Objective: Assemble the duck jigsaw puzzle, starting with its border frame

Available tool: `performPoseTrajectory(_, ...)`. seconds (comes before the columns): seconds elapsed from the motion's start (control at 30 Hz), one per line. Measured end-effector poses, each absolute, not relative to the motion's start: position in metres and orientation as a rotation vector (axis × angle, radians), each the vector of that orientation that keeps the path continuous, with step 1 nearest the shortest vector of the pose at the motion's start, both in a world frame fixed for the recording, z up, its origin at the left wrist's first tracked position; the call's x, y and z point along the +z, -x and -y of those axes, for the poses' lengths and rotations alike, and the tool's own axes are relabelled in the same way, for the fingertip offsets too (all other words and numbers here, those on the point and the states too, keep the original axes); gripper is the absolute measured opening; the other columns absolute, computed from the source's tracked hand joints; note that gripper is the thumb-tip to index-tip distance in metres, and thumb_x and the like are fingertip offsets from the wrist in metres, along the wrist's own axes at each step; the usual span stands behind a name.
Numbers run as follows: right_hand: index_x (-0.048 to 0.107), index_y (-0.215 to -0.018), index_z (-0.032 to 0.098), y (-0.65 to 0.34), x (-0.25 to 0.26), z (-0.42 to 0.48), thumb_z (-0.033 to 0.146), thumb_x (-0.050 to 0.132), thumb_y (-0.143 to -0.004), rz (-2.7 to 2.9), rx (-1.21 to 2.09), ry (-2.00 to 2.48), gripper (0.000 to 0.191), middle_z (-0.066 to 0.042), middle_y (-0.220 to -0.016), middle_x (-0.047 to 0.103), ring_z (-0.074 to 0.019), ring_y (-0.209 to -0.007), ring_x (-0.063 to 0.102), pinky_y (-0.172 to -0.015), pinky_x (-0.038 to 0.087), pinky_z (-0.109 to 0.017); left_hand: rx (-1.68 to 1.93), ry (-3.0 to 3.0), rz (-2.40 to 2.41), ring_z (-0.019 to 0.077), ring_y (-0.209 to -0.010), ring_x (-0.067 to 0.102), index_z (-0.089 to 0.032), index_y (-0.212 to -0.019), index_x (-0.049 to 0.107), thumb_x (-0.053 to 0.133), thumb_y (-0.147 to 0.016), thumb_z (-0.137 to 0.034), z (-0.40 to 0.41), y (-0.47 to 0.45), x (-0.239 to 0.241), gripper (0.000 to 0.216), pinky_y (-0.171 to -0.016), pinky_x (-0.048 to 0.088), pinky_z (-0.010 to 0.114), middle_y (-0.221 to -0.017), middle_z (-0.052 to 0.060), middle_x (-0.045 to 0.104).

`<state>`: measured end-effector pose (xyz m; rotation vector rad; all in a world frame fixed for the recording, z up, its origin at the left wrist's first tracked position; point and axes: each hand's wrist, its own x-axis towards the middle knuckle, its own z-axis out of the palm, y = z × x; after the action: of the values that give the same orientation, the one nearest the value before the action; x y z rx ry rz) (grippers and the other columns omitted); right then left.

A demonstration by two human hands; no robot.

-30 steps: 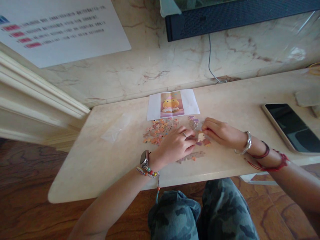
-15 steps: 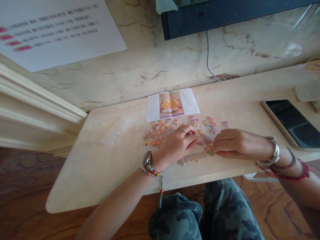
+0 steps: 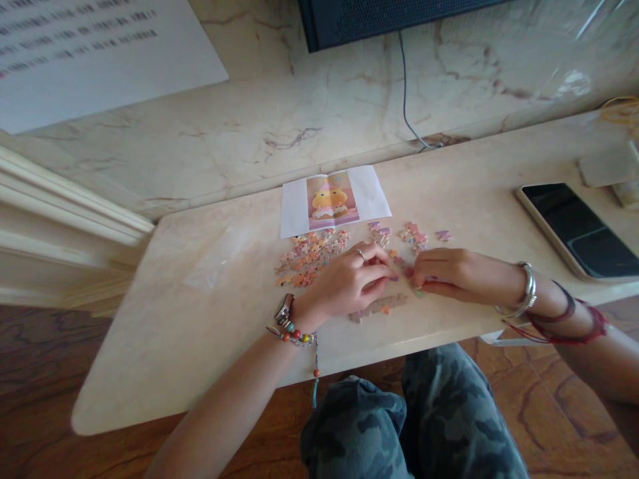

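Observation:
My left hand reaches over the jigsaw pieces with its fingers pinched, a small purple jigsaw piece at the tips. Facing it, my right hand is also closed, its fingertips pressed on jigsaw pieces, with a bit of green showing beneath. Between the hands the pieces are partly hidden by fingers. Just below my left hand lies a joined strip of jigsaw pieces with one orange spot. Behind that hand spreads a pile of loose orange and pink jigsaw pieces.
A folded sheet with a yellow cartoon figure lies against the wall side. Small piece groups and a single purple piece sit beyond my hands. A phone rests at right, a clear plastic bag at left.
The view has shifted slightly, so the table appears farther up and left. My left fingers have moved right, closer to my right hand, which stays almost in place on the pieces.

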<state>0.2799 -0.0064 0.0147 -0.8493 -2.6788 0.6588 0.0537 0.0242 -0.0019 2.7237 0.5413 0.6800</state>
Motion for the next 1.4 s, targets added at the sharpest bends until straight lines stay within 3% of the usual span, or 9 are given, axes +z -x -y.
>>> performPoseTrajectory(0.13,0.056,-0.088,0.015,-0.283,0.014,0.009,0.019,0.035,-0.088,2.678,0.635,0.911,0.022,-0.005,-0.077,0.059,-0.0116,-0.066,0.055,-0.062,0.043,-0.023,0.679,-2.73,-0.531,0.0146,-0.092,0.053,-0.017,-0.09,0.062,0.048,-0.084,-0.018,-0.024,-0.054,-0.002,0.015,-0.081,0.047,0.029,-0.093,0.004,0.055)
performPoseTrajectory(0.47,0.055,-0.087,0.013,-0.281,0.004,0.024,0.016,0.032,-0.086,2.726,0.061,1.097,0.023,-0.008,-0.074,0.06,-0.0147,-0.06,0.057,-0.054,0.043,-0.026,0.68,-2.714,-0.551,0.0138,-0.089,0.054,-0.018,-0.09,0.062,0.046,-0.084,-0.015,-0.027,-0.054,-0.003,0.017,-0.077,0.048,0.029,-0.091,0.004,0.056)
performPoseTrajectory(0.87,0.049,-0.066,0.018,-0.277,0.01,0.023,0.015,0.043,-0.075,2.452,0.348,1.348,0.011,0.001,-0.054,0.052,-0.0096,-0.047,0.047,-0.048,0.036,-0.021,0.691,-2.696,-0.568,0.0132,-0.089,0.054,-0.017,-0.089,0.062,0.047,-0.083,-0.014,-0.026,-0.054,-0.005,0.016,-0.076,0.048,0.027,-0.092,0.005,0.055)
performPoseTrajectory(1.0,0.052,-0.066,0.018,-0.28,0.015,0.022,0.017,0.045,-0.075,2.405,0.418,1.399,0.012,0.002,-0.053,0.052,-0.0085,-0.045,0.046,-0.047,0.035,-0.02,0.693,-2.706,-0.586,0.0134,-0.089,0.054,-0.016,-0.087,0.062,0.046,-0.084,-0.015,-0.026,-0.053,-0.006,0.016,-0.076,0.048,0.027,-0.092,0.006,0.055)
performPoseTrajectory(1.23,0.063,-0.079,0.019,-0.299,0.007,0.016,0.025,0.047,-0.081,2.33,0.278,1.432,0.017,-0.004,-0.072,0.061,-0.013,-0.059,0.056,-0.057,0.045,-0.024,0.668,-2.729,-0.565,0.0127,-0.085,0.055,-0.016,-0.086,0.062,0.045,-0.084,-0.019,-0.024,-0.053,-0.004,0.017,-0.075,0.048,0.027,-0.093,0.006,0.055)
performPoseTrajectory(1.4,0.066,-0.091,0.02,-0.301,0.002,0.028,0.027,0.046,-0.084,2.337,0.154,1.426,0.022,-0.008,-0.092,0.058,-0.0133,-0.069,0.058,-0.066,0.048,-0.027,0.62,-2.724,-0.472,0.0133,-0.086,0.054,-0.017,-0.09,0.063,0.046,-0.083,-0.018,-0.017,-0.05,0.0,0.018,-0.078,0.047,0.028,-0.095,0.006,0.055)
